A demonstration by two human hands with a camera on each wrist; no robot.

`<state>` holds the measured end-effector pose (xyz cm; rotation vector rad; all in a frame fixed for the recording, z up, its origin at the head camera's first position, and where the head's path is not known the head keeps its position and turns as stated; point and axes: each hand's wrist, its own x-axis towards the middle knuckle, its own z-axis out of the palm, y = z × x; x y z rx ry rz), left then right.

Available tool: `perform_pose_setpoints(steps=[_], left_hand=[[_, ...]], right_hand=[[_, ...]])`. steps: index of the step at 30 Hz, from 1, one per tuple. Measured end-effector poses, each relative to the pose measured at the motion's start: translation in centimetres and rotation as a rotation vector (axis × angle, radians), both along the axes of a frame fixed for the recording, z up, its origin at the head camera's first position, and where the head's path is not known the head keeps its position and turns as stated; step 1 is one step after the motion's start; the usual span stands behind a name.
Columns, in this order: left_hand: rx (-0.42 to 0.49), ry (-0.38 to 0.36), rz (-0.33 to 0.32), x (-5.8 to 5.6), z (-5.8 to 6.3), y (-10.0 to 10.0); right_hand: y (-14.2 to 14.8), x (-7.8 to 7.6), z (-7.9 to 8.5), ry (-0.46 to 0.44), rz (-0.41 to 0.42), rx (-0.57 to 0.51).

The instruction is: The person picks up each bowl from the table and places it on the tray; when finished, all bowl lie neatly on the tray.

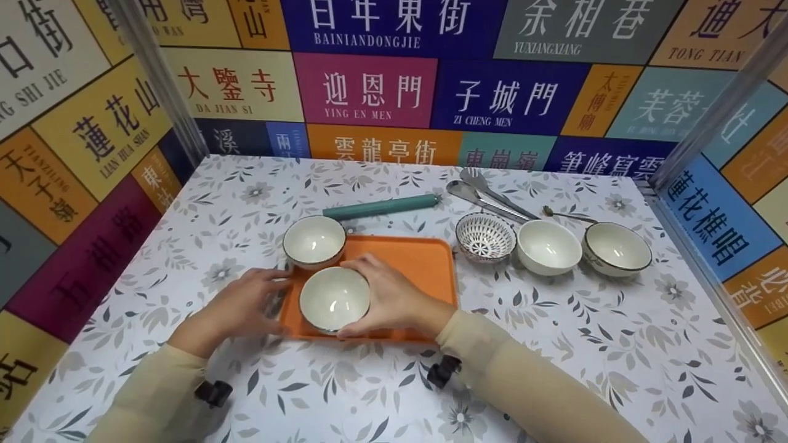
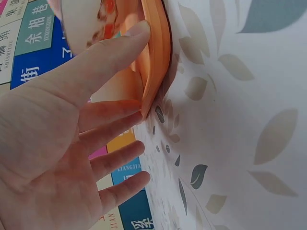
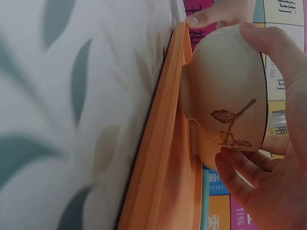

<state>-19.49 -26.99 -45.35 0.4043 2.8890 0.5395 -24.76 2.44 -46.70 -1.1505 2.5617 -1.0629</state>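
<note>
In the head view my right hand [image 1: 397,301] grips the right side of a cream bowl [image 1: 334,298] at the front left of an orange tray [image 1: 425,264]. The right wrist view shows this bowl upright with its foot down at the tray, brown leaves painted on its outside. A second cream bowl [image 1: 314,240] with a dark rim stands just behind, over the tray's back left corner. My left hand [image 1: 243,304] is at the tray's left edge, fingers spread and loosely bent, holding nothing. In the left wrist view its thumb [image 2: 136,36] lies against the tray rim [image 2: 158,52].
Right of the tray stand a patterned bowl [image 1: 486,238], a plain white bowl [image 1: 549,247] and a dark-rimmed bowl [image 1: 617,249]. Behind them lie a spoon [image 1: 477,198], a fork [image 1: 492,187] and a thin small spoon [image 1: 569,215]. A green stick [image 1: 381,207] lies behind the tray.
</note>
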Motion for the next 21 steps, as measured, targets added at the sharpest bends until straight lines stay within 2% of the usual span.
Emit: perform_pose_setpoints(steps=[9, 16, 21], left_hand=[[0.049, 0.077, -0.078, -0.2, -0.4, -0.2], [0.06, 0.096, -0.093, -0.2, -0.5, -0.5], [0.052, 0.1, -0.093, -0.2, -0.5, -0.5]], right_hand=[[-2.7, 0.0, -0.1, 0.002, 0.048, 0.002], [-3.1, 0.3, -0.3, 0.04, 0.076, 0.013], [-2.4, 0.4, -0.3, 0.025, 0.115, 0.03]])
